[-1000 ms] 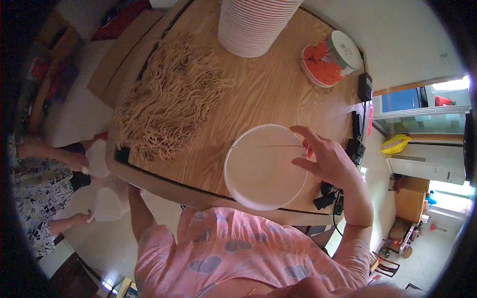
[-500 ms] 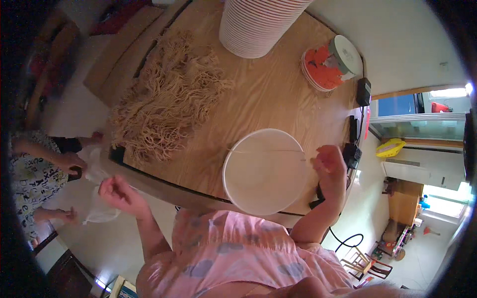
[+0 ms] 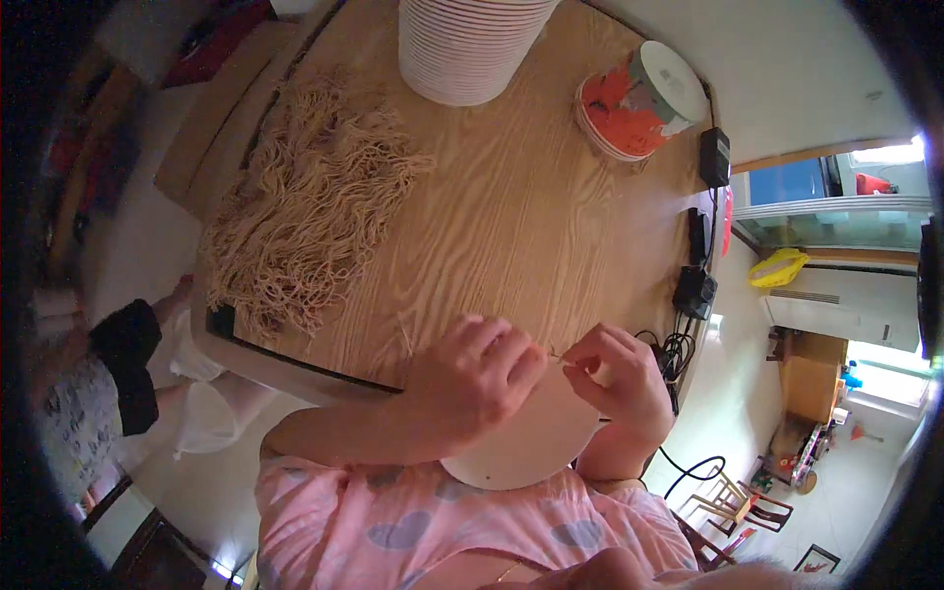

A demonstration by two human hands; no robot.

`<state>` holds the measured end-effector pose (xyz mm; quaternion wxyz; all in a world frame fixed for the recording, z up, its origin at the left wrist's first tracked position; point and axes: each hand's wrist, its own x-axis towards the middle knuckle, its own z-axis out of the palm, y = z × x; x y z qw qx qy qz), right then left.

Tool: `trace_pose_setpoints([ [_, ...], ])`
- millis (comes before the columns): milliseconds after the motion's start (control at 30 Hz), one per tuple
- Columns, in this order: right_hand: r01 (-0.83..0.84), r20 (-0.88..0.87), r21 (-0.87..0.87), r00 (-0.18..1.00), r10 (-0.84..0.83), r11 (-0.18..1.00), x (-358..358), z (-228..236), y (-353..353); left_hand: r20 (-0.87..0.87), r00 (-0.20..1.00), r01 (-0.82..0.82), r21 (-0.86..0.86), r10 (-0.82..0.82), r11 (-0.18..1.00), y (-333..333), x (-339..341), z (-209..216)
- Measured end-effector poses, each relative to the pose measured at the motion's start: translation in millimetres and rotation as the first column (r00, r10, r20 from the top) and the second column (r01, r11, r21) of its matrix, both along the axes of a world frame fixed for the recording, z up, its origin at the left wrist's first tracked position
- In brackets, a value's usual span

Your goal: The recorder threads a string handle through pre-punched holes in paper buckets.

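A white plastic bucket point(image 3: 526, 452) is at the near table edge, against my front; my hands hide much of it, and I cannot tell how it is tilted. Over it, my left hand point(image 3: 477, 379) is closed with bent fingers on a thin string point(image 3: 555, 358). My right hand point(image 3: 624, 383) pinches the same string between thumb and fingertips, close to the left fingertips. A loose end of string sticks out left of my left hand. To the left on the table lies a large heap of tan strings point(image 3: 315, 206).
A tall stack of white buckets point(image 3: 467, 49) stands at the far side. Behind right is a red-and-green tub point(image 3: 639, 103). Black adapters point(image 3: 695, 292) and coiled cables point(image 3: 677, 356) line the right edge. At left, another person point(image 3: 84, 413) is near a white bag point(image 3: 208, 418).
Both hands, apart and off the bucket before, have come together over it and now grip the string. The bucket has shifted toward me. The other person at left has moved.
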<state>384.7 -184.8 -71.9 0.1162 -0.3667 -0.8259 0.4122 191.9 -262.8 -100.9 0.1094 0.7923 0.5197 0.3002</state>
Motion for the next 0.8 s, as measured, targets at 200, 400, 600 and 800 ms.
trace_pose_setpoints([
  [200,-0.028,-0.105,0.118,0.994,0.040,0.993,3.4,-8.9,-8.5,0.139,0.990,-0.036,0.011,0.034,0.999,-11.3,4.9,-3.7],
  [400,-0.043,-0.133,0.194,0.989,0.070,0.980,-1.7,-3.1,-13.5,0.232,0.973,-0.012,-0.047,0.022,0.999,-9.7,1.8,0.2],
  [600,-0.055,-0.155,0.269,0.983,0.100,0.962,-8.1,1.5,-11.6,0.325,0.945,-0.013,-0.099,0.044,0.995,-7.4,1.5,-2.6],
  [800,-0.031,-0.180,0.263,0.980,0.080,0.964,-8.2,-0.9,-15.1,0.444,0.895,0.007,-0.128,0.051,0.992,-5.2,-3.7,4.5],
])
